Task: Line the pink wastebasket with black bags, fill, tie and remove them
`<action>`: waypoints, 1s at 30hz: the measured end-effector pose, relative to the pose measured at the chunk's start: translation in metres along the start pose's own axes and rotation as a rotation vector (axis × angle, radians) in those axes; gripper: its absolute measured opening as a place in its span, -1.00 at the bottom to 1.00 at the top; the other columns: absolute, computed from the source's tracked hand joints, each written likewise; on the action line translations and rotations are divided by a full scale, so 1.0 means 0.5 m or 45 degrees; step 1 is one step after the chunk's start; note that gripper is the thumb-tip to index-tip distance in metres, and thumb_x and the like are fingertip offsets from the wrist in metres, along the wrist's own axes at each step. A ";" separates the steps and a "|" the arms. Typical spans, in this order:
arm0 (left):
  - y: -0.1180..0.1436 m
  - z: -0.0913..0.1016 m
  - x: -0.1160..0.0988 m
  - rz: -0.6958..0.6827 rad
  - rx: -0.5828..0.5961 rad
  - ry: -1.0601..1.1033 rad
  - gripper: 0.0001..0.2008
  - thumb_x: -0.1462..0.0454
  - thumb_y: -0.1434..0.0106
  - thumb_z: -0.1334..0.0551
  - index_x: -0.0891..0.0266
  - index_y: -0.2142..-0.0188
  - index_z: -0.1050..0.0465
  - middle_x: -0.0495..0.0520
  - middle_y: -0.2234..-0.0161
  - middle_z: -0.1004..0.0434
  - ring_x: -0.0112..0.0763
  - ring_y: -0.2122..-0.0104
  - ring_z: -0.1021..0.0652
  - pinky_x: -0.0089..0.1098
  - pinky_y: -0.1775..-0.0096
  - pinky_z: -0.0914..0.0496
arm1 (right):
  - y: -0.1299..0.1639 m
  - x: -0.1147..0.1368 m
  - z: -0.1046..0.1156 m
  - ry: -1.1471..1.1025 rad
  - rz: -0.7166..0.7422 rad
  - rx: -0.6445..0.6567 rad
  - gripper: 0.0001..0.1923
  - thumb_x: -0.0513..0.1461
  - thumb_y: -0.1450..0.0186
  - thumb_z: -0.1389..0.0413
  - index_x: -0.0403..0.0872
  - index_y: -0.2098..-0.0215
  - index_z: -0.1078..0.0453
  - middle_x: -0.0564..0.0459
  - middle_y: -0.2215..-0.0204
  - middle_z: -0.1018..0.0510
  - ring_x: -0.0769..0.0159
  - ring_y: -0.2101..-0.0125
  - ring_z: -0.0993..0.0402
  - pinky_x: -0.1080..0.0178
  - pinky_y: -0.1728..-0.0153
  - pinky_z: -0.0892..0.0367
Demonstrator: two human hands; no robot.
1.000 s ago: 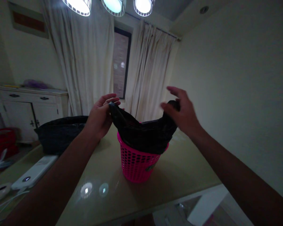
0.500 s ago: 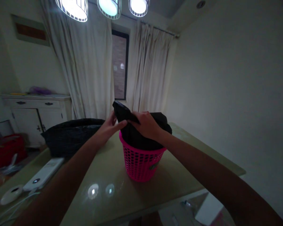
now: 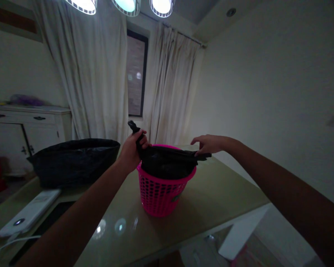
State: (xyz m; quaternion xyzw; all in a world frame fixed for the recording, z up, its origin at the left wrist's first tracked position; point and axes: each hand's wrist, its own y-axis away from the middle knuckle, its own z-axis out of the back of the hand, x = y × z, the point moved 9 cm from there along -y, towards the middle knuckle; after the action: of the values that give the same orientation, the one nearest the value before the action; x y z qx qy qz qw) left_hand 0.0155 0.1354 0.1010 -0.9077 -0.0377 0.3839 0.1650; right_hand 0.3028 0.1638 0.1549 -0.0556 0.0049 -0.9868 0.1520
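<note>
Black bag (image 3: 167, 165) sits inside a pink basket (image 3: 163, 193) on the glossy surface (image 3: 211, 200); left hand (image 3: 132, 150) fingers grip its raised corner, right hand (image 3: 208, 144) fingers loosely spread, touching its opposite edge

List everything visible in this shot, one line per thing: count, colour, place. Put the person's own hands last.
basket: 1, pink, perforated, on the table, centre.
bin liner: 1, black, inside the basket, edges lifted at both sides.
table: 1, pale glossy top, foreground.
black bag: 1, bulky, on the table, left of the basket.
white device: 1, flat, table's left edge, with a cable.
cabinet: 1, white, left wall.
curtains: 2, cream, either side of the window.
window: 1, dark, back wall.
ceiling lamps: 3, lit, top.
left hand: 1, fingers closed on the liner's left edge.
right hand: 1, fingers on the liner's right edge.
</note>
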 end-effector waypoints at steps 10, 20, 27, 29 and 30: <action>0.005 0.003 0.000 -0.186 0.035 -0.529 -0.60 0.02 -0.20 -0.54 0.17 0.34 -0.42 -0.21 0.56 -0.22 -0.57 0.59 -0.26 -0.49 0.46 -0.29 | 0.158 -0.027 0.217 -1.012 0.543 -0.955 -0.20 0.19 -0.12 -0.46 0.24 -0.27 -0.50 -0.03 -0.46 -0.38 -0.04 -0.38 -0.40 -0.13 -0.20 -0.50; 0.005 -0.050 0.034 -0.017 0.166 -0.250 -0.12 -0.54 -0.21 -0.06 0.22 0.33 -0.58 -0.07 0.56 -0.27 -0.48 0.60 -0.31 -0.40 0.46 -0.44 | 0.034 0.074 -0.091 -1.464 0.392 -0.280 -0.20 0.10 -0.12 -0.51 0.04 -0.25 -0.52 -0.12 -0.25 -0.60 0.02 -0.18 -0.58 -0.04 -0.33 -0.41; 0.013 -0.053 0.037 0.009 0.213 -0.510 -0.41 0.01 -0.11 -0.62 0.20 -0.03 -0.59 -0.14 0.56 -0.45 -0.61 0.68 -0.28 -0.53 0.60 -0.19 | -0.044 0.231 -0.066 -1.072 0.516 -0.562 -0.82 -0.13 -0.37 -0.20 -0.05 0.33 -0.53 0.12 0.52 -0.52 0.26 0.41 -0.48 0.20 0.21 -0.42; 0.014 -0.050 0.040 0.057 0.206 -0.627 -0.40 0.04 -0.09 -0.63 0.21 -0.05 -0.61 -0.10 0.58 -0.49 -0.57 0.70 -0.33 -0.53 0.64 -0.14 | -0.044 0.275 -0.072 -0.844 0.652 -0.500 -0.88 -0.29 -0.30 -0.16 -0.06 0.39 -0.52 0.07 0.43 -0.61 0.22 0.32 -0.54 0.18 0.12 -0.43; 0.013 -0.047 0.040 0.071 0.192 -0.648 -0.42 0.06 -0.11 -0.62 0.23 -0.06 -0.63 -0.08 0.60 -0.49 -0.53 0.71 -0.35 -0.52 0.66 -0.13 | -0.039 0.293 -0.079 -0.826 0.732 -0.429 -0.86 -0.32 -0.29 -0.15 -0.05 0.41 -0.52 0.06 0.39 -0.64 0.21 0.27 -0.57 0.16 0.06 -0.44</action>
State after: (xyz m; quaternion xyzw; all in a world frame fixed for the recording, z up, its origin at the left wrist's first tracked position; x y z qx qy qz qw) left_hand 0.0460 0.1268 0.1003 -0.7676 -0.0243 0.6061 0.2069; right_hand 0.1539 0.1383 0.1322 -0.3817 0.1327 -0.8216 0.4020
